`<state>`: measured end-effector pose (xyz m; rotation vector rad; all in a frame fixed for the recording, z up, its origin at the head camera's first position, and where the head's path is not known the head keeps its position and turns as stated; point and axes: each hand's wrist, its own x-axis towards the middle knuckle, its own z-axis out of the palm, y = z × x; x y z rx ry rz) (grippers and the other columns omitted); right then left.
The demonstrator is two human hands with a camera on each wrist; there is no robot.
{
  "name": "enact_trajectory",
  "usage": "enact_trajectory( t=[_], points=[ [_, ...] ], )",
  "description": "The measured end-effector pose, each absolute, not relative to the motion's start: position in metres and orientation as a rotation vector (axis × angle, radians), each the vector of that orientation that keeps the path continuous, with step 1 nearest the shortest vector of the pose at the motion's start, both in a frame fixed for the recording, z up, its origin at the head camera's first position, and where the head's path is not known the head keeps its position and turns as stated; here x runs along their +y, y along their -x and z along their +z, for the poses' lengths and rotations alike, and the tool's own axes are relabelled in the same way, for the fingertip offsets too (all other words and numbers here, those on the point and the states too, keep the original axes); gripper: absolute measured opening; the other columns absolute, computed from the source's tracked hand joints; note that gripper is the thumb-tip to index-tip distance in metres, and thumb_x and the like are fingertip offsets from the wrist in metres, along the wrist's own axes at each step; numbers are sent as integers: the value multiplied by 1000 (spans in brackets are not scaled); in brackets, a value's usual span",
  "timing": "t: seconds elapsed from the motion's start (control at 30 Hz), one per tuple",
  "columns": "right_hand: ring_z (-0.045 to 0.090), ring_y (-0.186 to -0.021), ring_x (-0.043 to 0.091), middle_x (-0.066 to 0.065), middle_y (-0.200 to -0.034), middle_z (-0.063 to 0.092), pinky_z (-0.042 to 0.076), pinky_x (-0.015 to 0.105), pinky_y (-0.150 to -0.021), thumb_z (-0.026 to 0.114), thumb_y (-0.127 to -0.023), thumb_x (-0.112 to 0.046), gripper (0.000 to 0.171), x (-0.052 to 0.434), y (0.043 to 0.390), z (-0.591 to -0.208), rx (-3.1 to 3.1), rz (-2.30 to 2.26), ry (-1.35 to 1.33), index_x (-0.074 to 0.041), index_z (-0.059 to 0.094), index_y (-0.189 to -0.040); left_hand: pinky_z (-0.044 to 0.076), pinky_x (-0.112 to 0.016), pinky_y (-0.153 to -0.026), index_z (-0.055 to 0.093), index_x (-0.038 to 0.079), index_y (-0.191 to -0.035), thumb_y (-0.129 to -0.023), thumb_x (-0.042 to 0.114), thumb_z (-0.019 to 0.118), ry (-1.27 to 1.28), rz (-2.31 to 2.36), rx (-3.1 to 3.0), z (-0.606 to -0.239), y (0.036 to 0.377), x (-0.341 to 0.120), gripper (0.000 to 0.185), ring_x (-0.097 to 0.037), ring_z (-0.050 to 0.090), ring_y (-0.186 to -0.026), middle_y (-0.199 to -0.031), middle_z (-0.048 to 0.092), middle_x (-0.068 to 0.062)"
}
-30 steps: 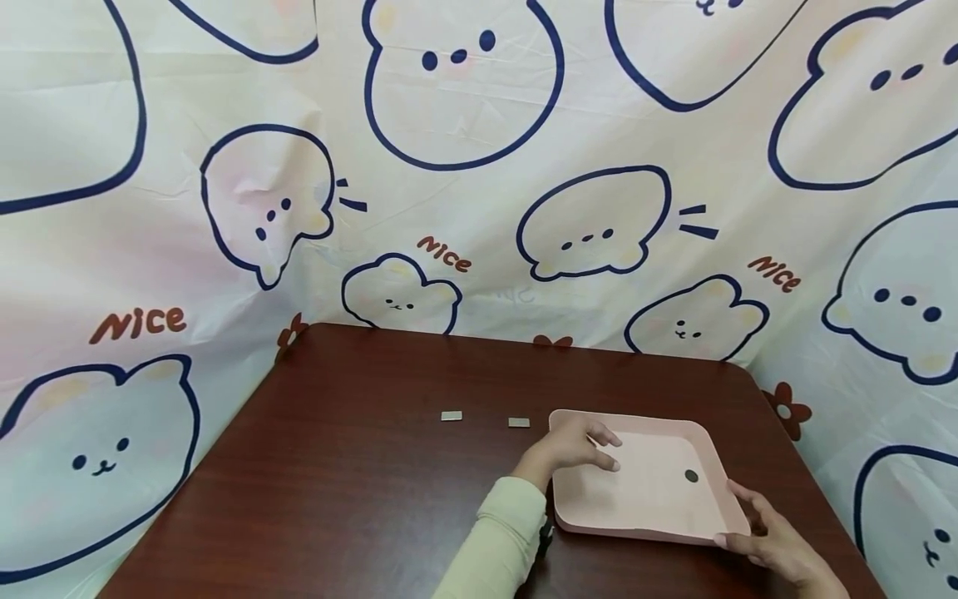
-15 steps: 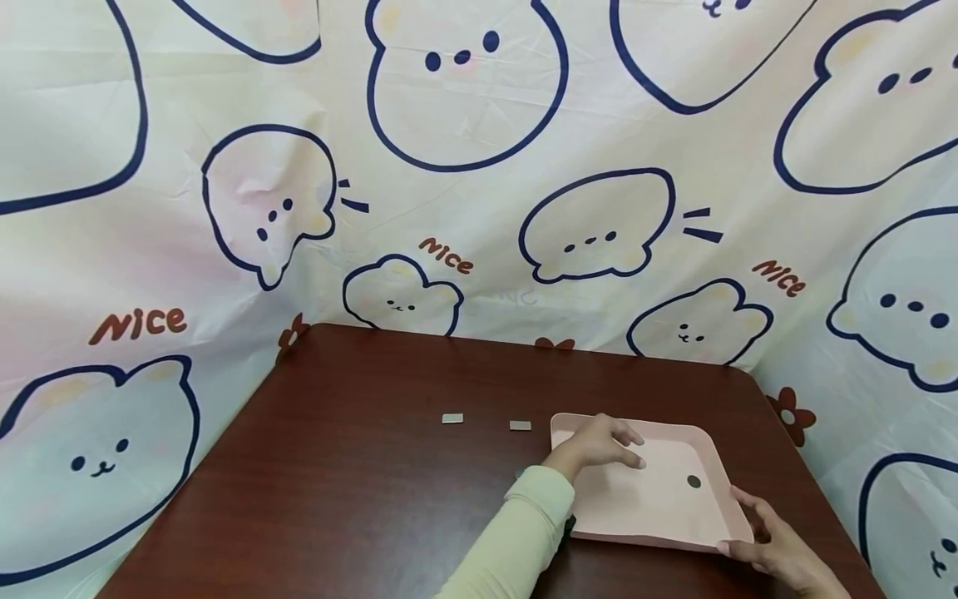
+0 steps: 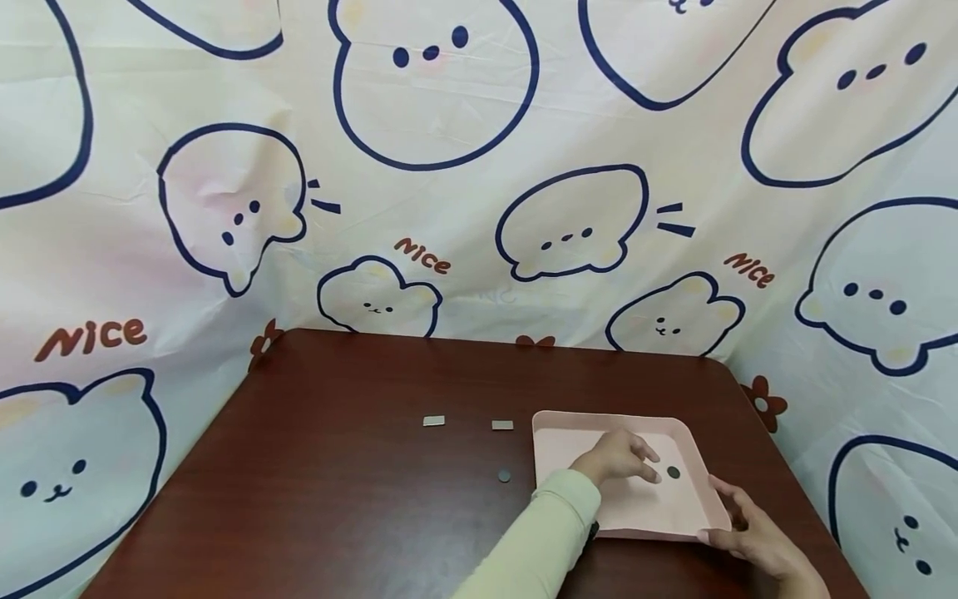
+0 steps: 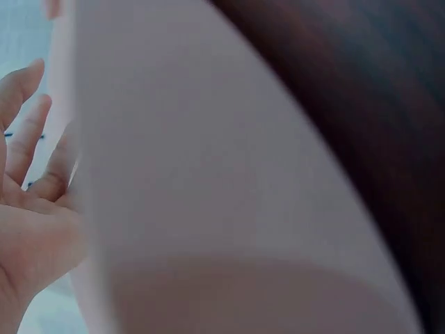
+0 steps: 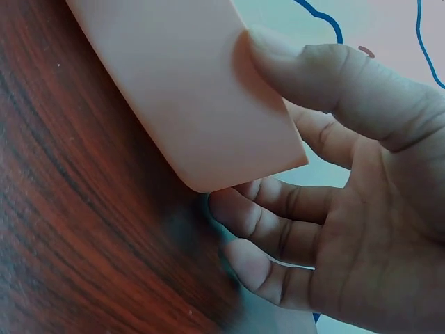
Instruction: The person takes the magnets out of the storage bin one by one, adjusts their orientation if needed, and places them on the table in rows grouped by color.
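A shallow pink tray point(image 3: 599, 418) lies on the right of the dark wooden table point(image 3: 337, 499). A small dark disc point(image 3: 674, 472) rests inside it. My left hand point(image 3: 624, 457) hovers over the tray floor with loosely bent fingers, its fingertips just left of the disc; I see nothing in it. My right hand point(image 3: 748, 541) grips the tray's near right corner. In the right wrist view its thumb point(image 5: 327, 76) lies on top of the tray point(image 5: 188, 83) and its fingers point(image 5: 278, 223) curl beneath. The left wrist view shows only the blurred tray point(image 4: 208, 174).
Two small grey rectangular pieces point(image 3: 433, 421) point(image 3: 502, 425) lie on the table left of the tray. A second dark disc point(image 3: 505, 476) lies nearer the front. A cartoon-print cloth point(image 3: 449, 166) hangs behind and beside the table.
My left hand has moved right, deeper into the tray toward the disc. Its sleeve has uncovered the dark disc on the table. My right hand keeps its hold on the corner.
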<state>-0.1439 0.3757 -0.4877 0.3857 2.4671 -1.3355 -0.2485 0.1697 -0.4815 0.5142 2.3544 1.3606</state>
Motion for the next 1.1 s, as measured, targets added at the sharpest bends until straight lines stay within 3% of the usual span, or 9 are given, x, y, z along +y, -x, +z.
enact_trajectory(
  t=[0.23, 0.37, 0.67, 0.9, 1.1],
  points=[
    [48, -76, 23, 16, -94, 47, 40, 32, -61, 74, -79, -16, 91, 380, 141, -483, 2457, -1377, -349, -3, 14, -146, 34, -31, -85, 74, 25, -80, -70, 24, 81, -459, 1253, 2482, -481, 241, 194, 12, -2, 49, -79, -75, 58, 18],
    [48, -74, 23, 17, -95, 46, 41, 31, -60, 71, -81, -12, 88, 383, 139, -481, 2443, -1432, -276, -2, 12, -146, 27, -36, -76, 74, 32, -79, -70, 32, 80, -411, 1130, 2583, -480, 237, 208, 11, -8, 42, -80, -72, 51, 17],
    [49, -75, 22, 16, -98, 48, 42, 30, -59, 70, -81, -11, 87, 381, 138, -490, 2397, -1494, -259, -3, 12, -146, 26, -37, -68, 68, 43, -103, -70, 37, 72, -507, 705, 2839, -494, 227, 215, 34, -16, 37, -81, -86, 49, 6],
    [52, -84, 24, 21, -112, 49, 44, 35, -66, 73, -80, -12, 88, 381, 136, -490, 2400, -1482, -349, -5, 16, -146, 25, -36, -69, 71, 40, -83, -68, 38, 78, -504, 767, 2903, -505, 224, 221, 17, -14, 37, -82, -82, 47, 8],
    [49, -79, 23, 19, -105, 48, 43, 32, -63, 71, -81, -11, 86, 381, 137, -489, 2414, -1479, -290, -3, 15, -145, 25, -36, -69, 65, 36, -66, -65, 40, 81, -495, 777, 2960, -511, 226, 224, 16, -13, 37, -80, -76, 43, 9]
  ],
)
